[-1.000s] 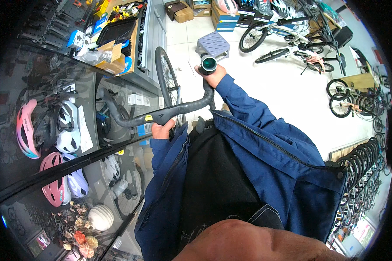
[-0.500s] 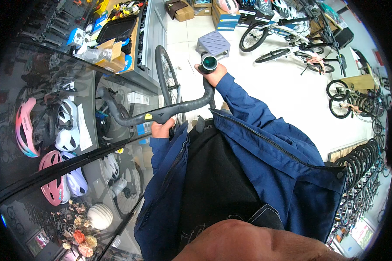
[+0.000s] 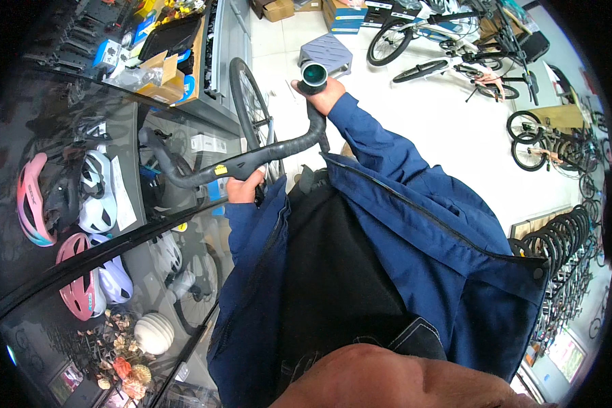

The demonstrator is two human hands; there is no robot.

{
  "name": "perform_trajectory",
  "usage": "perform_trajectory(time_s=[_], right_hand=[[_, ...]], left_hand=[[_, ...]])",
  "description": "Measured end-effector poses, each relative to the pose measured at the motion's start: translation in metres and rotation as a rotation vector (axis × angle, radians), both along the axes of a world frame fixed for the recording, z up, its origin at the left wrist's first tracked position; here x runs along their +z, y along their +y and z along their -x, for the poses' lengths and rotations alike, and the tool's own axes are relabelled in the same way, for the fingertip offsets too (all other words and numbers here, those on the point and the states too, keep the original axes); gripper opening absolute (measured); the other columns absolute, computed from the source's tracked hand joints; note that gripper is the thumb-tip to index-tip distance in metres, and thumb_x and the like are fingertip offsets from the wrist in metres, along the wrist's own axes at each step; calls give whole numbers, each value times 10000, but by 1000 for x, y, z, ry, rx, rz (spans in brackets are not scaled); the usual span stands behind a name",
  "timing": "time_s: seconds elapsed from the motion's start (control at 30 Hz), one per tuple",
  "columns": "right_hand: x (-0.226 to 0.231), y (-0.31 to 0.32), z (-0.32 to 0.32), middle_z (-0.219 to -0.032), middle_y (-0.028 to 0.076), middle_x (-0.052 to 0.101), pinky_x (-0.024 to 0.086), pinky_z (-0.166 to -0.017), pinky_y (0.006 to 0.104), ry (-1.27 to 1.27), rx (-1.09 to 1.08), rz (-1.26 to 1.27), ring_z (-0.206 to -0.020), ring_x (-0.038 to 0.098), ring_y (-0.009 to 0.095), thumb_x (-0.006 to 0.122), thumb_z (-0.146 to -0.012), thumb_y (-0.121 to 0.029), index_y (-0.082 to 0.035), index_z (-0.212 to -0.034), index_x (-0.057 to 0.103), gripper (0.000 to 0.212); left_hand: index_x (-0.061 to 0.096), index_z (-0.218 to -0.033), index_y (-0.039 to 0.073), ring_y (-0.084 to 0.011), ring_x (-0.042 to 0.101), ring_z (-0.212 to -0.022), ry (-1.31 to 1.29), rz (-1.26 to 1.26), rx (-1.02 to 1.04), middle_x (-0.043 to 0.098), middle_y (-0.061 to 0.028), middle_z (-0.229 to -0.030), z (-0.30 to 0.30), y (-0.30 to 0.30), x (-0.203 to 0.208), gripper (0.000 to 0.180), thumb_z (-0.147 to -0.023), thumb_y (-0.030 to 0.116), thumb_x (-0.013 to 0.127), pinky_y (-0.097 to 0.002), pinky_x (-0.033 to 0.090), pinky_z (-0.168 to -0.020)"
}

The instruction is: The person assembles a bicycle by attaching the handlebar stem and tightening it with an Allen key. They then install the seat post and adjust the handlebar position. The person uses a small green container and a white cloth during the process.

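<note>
Right hand (image 3: 329,96) curls closed around a dark cylinder (image 3: 313,77), greenish end facing up (whether it joins the bar is hidden). From there a black handlebar (image 3: 268,153) runs lengthwise to the left; the left hand (image 3: 243,190), nearer its middle, has its thumb against it, other fingers unseen, grip uncertain. Beyond stands a bicycle wheel (image 3: 236,88); further left, an open cardboard box (image 3: 166,85) at the bench's (image 3: 230,47) near corner
</note>
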State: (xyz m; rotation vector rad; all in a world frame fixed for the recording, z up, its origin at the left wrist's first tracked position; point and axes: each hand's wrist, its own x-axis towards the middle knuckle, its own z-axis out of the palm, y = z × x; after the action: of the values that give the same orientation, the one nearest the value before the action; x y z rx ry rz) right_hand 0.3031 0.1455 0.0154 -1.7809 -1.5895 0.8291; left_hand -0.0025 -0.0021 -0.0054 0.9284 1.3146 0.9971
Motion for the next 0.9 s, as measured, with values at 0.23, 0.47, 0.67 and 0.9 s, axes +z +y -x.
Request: perform_trajectory(time_s=[0.23, 0.47, 0.67, 0.9], right_hand=[[-4, 6, 0, -1073, 239, 735, 553, -954, 448, 27, 36, -152, -1048, 719, 393, 713, -823, -749, -44, -1149, 730, 776], [-9, 23, 3, -1082, 204, 757, 577, -963, 421, 3, 55, -193, -1054, 744, 351, 748, -780, -771, -52, -1216, 709, 841], [-11, 32, 1, -1064, 197, 761, 586, -957, 418, -28, 53, -179, -1025, 753, 349, 742, -751, -809, -65, -1243, 690, 893], [-13, 35, 1, -1052, 197, 761, 589, -941, 416, -30, 12, -225, -1003, 757, 352, 732, -748, -821, -57, -1217, 691, 897]], left_hand=[[754, -967, 7, -122, 650, -697, 52, -7, 13, 715, -24, -812, 3, 2, 5, 145, -851, 81, 799, -286, 505, -669], [738, -888, 26, -103, 607, -665, 38, -38, 40, 686, -3, -773, 1, 3, 20, 142, -859, 129, 831, -267, 463, -646], [728, -872, 41, -104, 606, -660, 12, -49, 21, 692, -6, -781, 0, 7, 21, 135, -872, 139, 822, -268, 463, -637], [743, -901, 19, -111, 604, -682, 19, -46, 15, 687, -10, -777, 1, 11, 20, 118, -867, 115, 805, -276, 450, -650]])
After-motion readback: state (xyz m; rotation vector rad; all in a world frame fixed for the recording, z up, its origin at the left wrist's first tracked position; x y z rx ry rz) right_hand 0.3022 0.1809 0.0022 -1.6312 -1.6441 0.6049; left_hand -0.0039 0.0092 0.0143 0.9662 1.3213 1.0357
